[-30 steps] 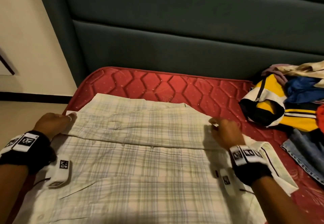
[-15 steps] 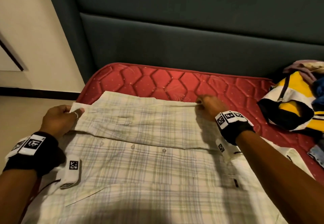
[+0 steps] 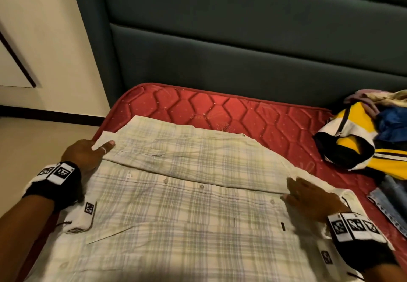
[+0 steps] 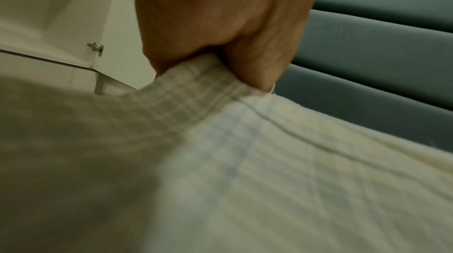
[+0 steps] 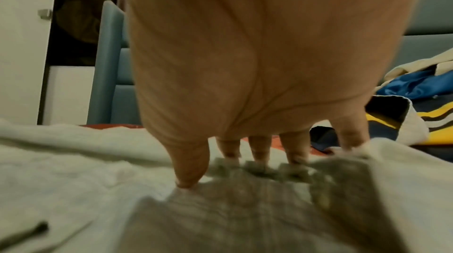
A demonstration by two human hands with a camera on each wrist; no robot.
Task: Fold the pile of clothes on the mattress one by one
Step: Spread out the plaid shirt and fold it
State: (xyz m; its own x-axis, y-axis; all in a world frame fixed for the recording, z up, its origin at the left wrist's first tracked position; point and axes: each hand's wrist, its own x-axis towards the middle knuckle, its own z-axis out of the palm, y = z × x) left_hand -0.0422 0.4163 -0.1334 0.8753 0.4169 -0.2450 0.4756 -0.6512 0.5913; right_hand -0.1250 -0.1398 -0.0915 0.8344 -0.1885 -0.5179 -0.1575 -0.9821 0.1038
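- The left hand pinches the shirt corner at mid left.
- The right hand presses flat, holding nothing.
- A hard pull could undo the fold.

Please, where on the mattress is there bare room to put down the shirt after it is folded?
A bare red strip of mattress runs between the plaid shirt and the dark headboard, widening toward the clothes pile. The right side is crowded by that pile. The left hand and right hand are both on the shirt.
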